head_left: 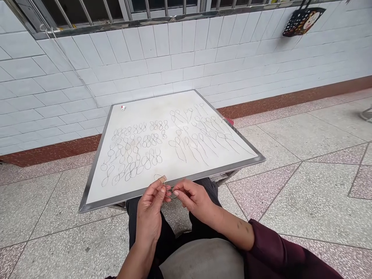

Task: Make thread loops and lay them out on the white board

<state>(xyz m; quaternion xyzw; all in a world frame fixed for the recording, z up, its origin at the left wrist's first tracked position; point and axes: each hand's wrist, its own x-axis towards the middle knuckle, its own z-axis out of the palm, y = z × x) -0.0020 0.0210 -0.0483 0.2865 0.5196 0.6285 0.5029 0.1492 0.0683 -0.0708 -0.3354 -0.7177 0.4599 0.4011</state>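
Observation:
My left hand [150, 213] pinches a thin wire loop [157, 175] just past the near edge of the white table [151, 101]. A tan wrapping covers the tip of one left finger. Close beside it, my right hand [197, 199] has thumb and forefinger closed on the same thin wire. The fingers hide much of the bend between the hands. On the left half of the table lie rows of wire figure-eights [130, 170]. Wire loops with long straight tails [198, 141] lie spread over the right half.
A small white and red object [123, 108] sits at the table's far left corner. The table has a grey metal rim [95, 166] and stands against a white tiled wall [162, 69]. A patterned bag [303, 21] hangs at the upper right. Speckled floor [276, 193] surrounds the table.

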